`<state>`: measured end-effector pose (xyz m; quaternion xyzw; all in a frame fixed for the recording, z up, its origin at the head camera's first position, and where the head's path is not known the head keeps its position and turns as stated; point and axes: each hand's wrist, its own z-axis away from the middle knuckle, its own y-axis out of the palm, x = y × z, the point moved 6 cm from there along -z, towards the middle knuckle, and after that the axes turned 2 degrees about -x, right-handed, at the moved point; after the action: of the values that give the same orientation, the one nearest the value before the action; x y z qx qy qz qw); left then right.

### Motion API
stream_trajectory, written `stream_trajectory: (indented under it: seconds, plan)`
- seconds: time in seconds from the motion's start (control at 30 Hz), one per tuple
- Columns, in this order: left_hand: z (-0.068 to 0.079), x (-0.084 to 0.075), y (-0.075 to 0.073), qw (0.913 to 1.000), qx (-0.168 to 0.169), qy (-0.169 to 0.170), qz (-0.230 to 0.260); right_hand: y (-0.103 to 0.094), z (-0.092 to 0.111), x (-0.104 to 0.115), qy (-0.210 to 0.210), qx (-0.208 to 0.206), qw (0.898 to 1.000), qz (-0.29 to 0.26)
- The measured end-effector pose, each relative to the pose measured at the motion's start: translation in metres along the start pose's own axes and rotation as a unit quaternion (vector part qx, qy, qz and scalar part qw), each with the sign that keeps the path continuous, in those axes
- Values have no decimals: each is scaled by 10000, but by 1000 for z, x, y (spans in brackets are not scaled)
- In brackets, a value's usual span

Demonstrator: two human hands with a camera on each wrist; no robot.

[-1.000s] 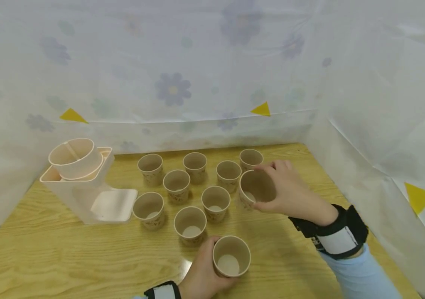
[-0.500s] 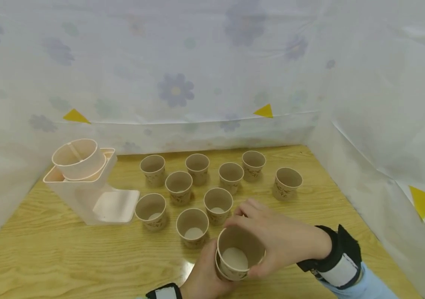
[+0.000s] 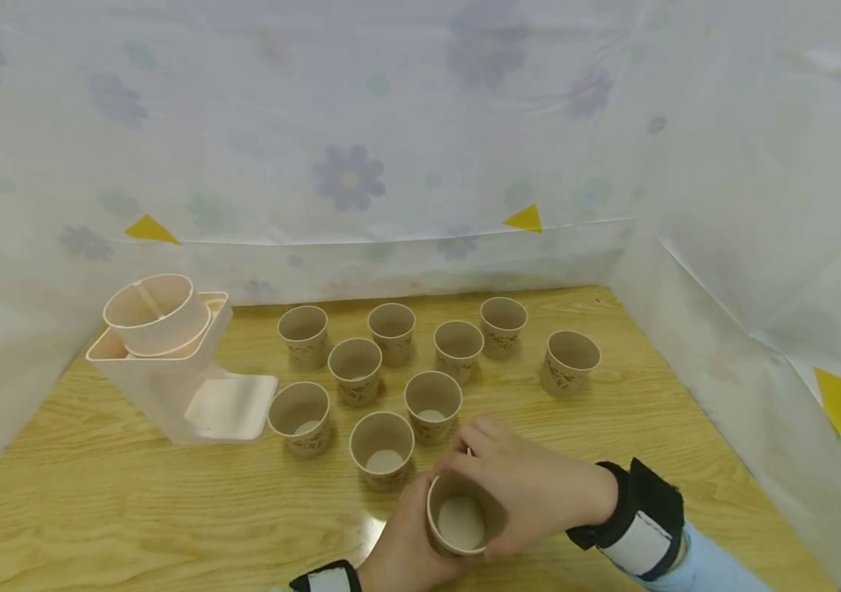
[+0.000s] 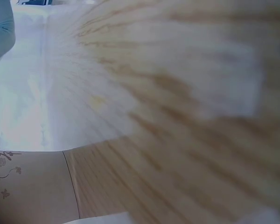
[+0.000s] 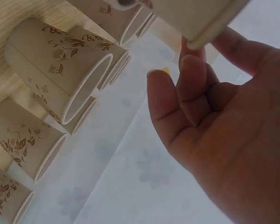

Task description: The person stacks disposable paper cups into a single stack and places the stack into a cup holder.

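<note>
My left hand (image 3: pixel 408 538) grips a beige paper cup near the table's front edge. A second paper cup (image 3: pixel 460 522) sits down inside it; the outer cup is mostly hidden. Thumb and fingers of my right hand (image 3: pixel 527 489) pinch the inner cup's rim. In the right wrist view, the right hand (image 5: pixel 233 112) holds the edge of a paper cup (image 5: pixel 196 21) at the top. The left wrist view shows a flower-printed paper cup (image 4: pixel 28 186) at lower left; no fingers appear there.
Several paper cups stand upright beyond my hands, including a near one (image 3: pixel 381 448) and one at the right (image 3: pixel 570 362). A pale plastic stand with a round holder (image 3: pixel 154 329) occupies the left of the wooden table (image 3: pixel 168 510). White sheets (image 3: pixel 405 123) enclose the back and sides.
My right hand has carried a paper cup from the right toward me and lowered it into the cup in my left hand. The standing cup at the right has come into view. The left hand stays put.
</note>
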<state>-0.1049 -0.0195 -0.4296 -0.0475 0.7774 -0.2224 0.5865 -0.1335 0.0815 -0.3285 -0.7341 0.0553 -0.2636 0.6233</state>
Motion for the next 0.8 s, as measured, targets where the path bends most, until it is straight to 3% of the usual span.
stream_trajectory:
  seconds: [0.27, 0.33, 0.4, 0.47, 0.6, 0.7, 0.8]
  plan:
    - [3, 2, 1, 9983, 194, -533, -128, 10, 2, -10, 51, 123, 9998, -117]
    - [2, 1, 1, 9981, 197, -572, -120, 5, 4, -21, 355, 1, 9988, -352]
    - [2, 1, 1, 9978, 196, -624, -88, -9, 4, -40, 868, -456, 9948, -283]
    - [1, 1, 0, 9975, 169, -685, -86, -27, 6, -69, 1581, -1098, 9812, -98]
    - [1, 1, 0, 9970, 102, -760, -43, -49, 23, -136, 3166, -2038, 9262, 172]
    - [3, 1, 1, 9973, 116, -730, 29, -45, 42, -177, 4061, -1927, 8933, 72]
    - [3, 1, 1, 9978, 145, -646, 60, -35, 54, -203, 4535, -1600, 8768, -29]
